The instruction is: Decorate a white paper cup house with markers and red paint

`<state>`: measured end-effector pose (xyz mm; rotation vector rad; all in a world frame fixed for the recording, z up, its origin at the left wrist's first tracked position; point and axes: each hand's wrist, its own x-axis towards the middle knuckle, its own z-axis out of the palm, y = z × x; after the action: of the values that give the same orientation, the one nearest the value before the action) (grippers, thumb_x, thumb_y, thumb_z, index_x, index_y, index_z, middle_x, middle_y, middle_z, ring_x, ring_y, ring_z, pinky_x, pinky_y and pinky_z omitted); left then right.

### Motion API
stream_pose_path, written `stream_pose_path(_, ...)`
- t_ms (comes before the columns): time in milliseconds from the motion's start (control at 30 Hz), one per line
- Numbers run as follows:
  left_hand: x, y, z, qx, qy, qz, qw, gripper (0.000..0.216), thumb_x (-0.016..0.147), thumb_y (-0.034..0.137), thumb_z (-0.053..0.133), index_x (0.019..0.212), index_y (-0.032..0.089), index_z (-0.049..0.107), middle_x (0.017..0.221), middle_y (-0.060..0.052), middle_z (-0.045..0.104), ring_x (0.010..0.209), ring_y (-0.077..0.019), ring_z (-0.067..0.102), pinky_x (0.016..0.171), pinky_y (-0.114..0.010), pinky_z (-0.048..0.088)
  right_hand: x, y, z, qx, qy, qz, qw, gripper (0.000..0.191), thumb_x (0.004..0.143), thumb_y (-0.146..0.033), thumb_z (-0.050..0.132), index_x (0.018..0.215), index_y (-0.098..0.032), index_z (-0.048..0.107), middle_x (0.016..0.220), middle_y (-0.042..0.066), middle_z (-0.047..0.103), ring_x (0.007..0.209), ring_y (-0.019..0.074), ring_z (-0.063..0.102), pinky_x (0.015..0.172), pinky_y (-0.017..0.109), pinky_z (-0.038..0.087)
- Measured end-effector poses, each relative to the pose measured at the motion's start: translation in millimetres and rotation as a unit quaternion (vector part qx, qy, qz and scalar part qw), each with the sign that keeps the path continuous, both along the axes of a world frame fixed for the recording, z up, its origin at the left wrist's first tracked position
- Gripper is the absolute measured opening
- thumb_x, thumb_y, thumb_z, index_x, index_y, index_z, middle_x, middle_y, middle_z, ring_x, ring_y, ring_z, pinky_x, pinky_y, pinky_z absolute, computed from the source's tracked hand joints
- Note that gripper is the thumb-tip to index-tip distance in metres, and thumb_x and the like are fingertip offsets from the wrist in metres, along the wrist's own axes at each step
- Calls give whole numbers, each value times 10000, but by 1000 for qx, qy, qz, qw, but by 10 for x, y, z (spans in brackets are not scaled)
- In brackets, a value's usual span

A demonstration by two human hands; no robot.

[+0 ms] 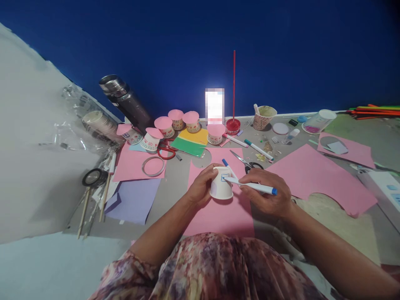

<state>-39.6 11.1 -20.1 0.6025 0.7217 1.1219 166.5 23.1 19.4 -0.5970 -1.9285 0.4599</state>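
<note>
My left hand (201, 184) is closed around the side of a white paper cup (221, 189), held upside down with its rim toward me. A small blue square outline is drawn on the cup's wall. In my right hand (270, 189) is a white marker (254, 186) with a blue end, its tip touching the drawing. Behind the cup lies a blue marker cap (225, 162), partly hidden. Pink paper (218, 218) spreads beneath both hands. Just beyond my right hand rest scissors with black handles (246, 161).
Decorated cups with pink paper discs (191, 121) stand along the back, near red scissors (166, 150) and a dark flask (131, 102). A tape roll (153, 166) and purple paper (133, 202) lie left. Cut pink paper (315, 173) and a white box (384, 189) are right.
</note>
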Motion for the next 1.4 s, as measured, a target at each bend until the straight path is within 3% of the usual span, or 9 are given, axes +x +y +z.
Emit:
stream_pose_path(700,-44,12,-27,-33,-34,-9,999,377,806,417,808,1049,149,704,933,-104,784,808,-264,752,789,-402,592,51,22,-1,-1,0,-26,1000,131,921,-140,714,985,-247,756,764,23,794,612,181,727,605,292,569)
stream_pose_path(1400,-25,-3,-1,-26,-19,-5,999,400,783,429,859,1032,148,720,917,-92,779,783,-229,731,743,-329,556,8,18,3,15,21,-22,999,136,926,-106,714,991,-223,736,782,48,805,647,185,750,619,291,590)
